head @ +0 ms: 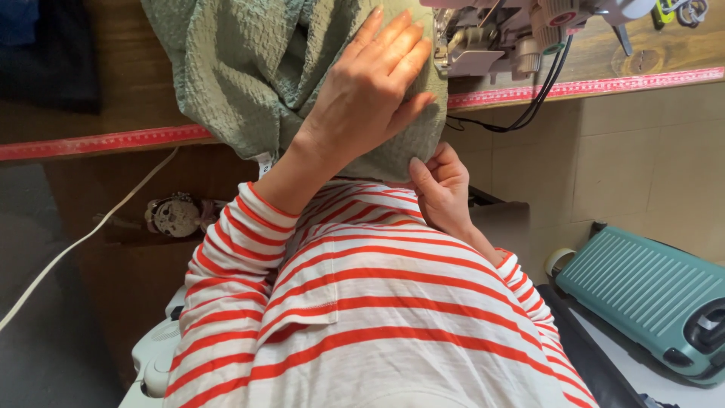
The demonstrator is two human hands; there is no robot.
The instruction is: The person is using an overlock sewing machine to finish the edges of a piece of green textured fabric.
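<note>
A sage green crinkled fabric (249, 68) lies on a wooden table and hangs over its front edge. My left hand (374, 87) rests flat on the fabric, fingers together, with the fingertips close to the sewing machine (491, 34) at the top right. Below the table edge, my right hand (442, 189) pinches the fabric's hanging lower edge between thumb and fingers. Both arms wear red and white striped sleeves (242, 227).
A red measuring tape (98, 142) runs along the table's front edge. Black cables (529, 109) hang down from the machine. A white cord (83, 238) crosses the lower left. A teal ribbed suitcase (642, 291) lies at the lower right on the tiled floor.
</note>
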